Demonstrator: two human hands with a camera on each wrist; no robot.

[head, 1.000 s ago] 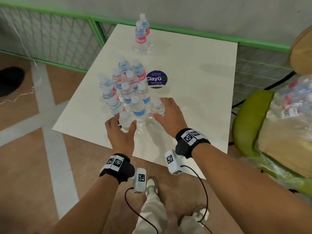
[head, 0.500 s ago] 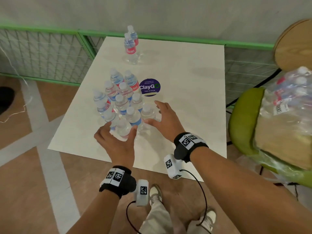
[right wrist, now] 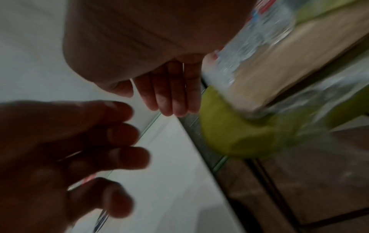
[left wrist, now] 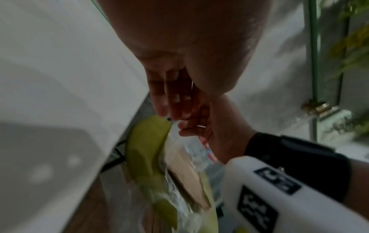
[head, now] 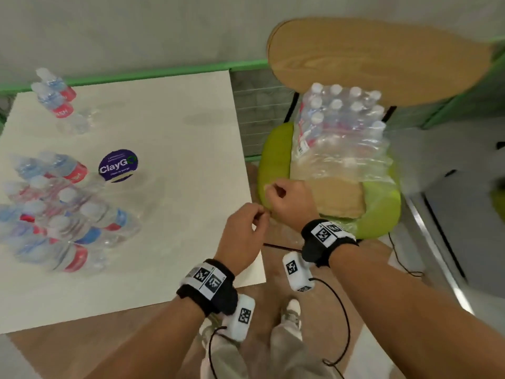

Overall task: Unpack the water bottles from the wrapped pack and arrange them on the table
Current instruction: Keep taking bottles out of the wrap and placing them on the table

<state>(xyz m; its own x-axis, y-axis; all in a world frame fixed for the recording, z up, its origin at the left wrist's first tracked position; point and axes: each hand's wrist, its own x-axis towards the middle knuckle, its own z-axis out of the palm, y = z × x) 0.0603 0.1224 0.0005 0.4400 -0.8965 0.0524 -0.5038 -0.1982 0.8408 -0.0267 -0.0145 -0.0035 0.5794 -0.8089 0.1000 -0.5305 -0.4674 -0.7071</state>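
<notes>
The wrapped pack (head: 341, 127) of water bottles sits in clear plastic on a cardboard base on the green chair seat (head: 379, 209), right of the white table (head: 177, 119). Several unpacked bottles (head: 68, 214) with red and blue labels stand clustered at the table's left. Two more bottles (head: 54, 99) stand at its far corner. My left hand (head: 257, 217) hovers over the table's right edge, fingers loosely curled and holding nothing. My right hand (head: 277, 191) is just beyond it, by the seat's near-left rim, also loosely curled and holding nothing. The pack (right wrist: 259, 39) shows blurred in the right wrist view.
A purple round ClayGo sticker (head: 118, 166) lies mid-table. The chair's wooden back (head: 382, 58) rises behind the pack. A green-framed mesh fence (head: 254, 124) runs behind the table and the chair. Cables trail on the floor by my feet.
Both hands have left the bottle cluster and swung right to the table's edge beside the chair. The head view has turned right, bringing the wrapped pack fully into view.
</notes>
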